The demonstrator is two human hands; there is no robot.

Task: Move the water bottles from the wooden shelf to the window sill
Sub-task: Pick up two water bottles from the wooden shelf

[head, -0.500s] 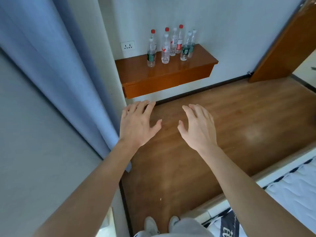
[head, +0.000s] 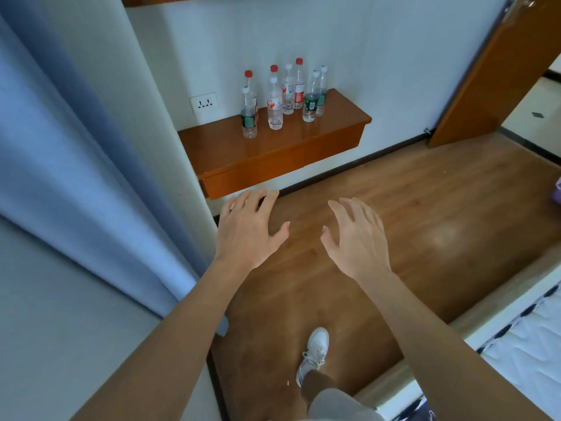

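Several clear water bottles (head: 275, 107) with red or white caps stand upright in a cluster on a wall-mounted wooden shelf (head: 273, 153) ahead of me. Some carry green labels, others red ones. My left hand (head: 247, 230) is stretched out below the shelf's front edge, fingers spread, holding nothing. My right hand (head: 355, 238) hovers beside it over the floor, also spread and empty. Both hands are well short of the bottles. The window sill is not in view.
A blue curtain (head: 76, 162) hangs at the left against a white wall corner. A wall socket (head: 204, 103) sits left of the bottles. An open wooden door (head: 498, 71) is at right, a bed (head: 522, 344) at lower right. My foot (head: 314, 350) steps on wooden floor.
I have stepped closer: the shelf and bottles appear larger and lower in view, and one foot has moved forward. Both hands stay spread and empty.
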